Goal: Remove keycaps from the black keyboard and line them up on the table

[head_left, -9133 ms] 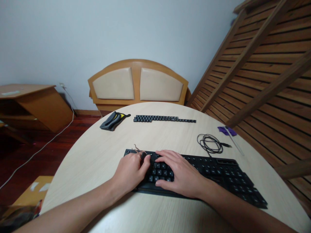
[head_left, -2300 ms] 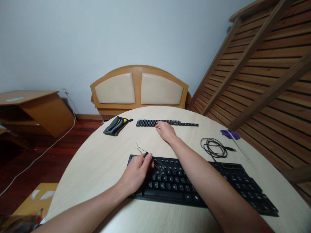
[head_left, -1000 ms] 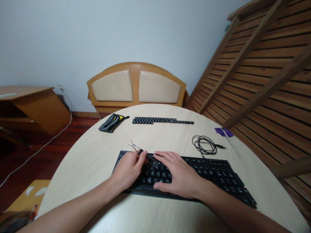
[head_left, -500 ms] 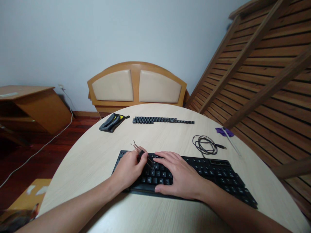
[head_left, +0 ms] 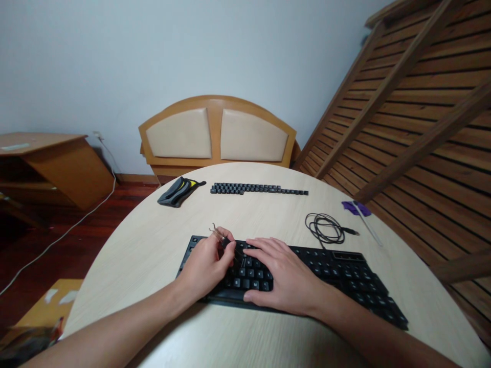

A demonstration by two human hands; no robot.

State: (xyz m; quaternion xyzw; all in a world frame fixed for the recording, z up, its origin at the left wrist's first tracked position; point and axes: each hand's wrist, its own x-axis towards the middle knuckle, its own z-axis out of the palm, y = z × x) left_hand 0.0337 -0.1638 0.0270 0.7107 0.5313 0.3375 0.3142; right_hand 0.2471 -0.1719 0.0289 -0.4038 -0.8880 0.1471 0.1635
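L hand [head_left: 204, 261] & R hand [head_left: 286, 276] bare, forearms [head_left: 128, 312] ditto.

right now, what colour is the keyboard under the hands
Black; the keyboard shows best in the head view.

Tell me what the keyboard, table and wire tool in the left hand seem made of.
Keyboard: likely matte black plastic, judging by its even, moulded-looking keys.
Table: smooth, satin-looking wood or laminate; pale grain lines show but can't settle which.
Wire tool: probably metal, being thin and stiff-looking with hooked tips; finish too small to tell.
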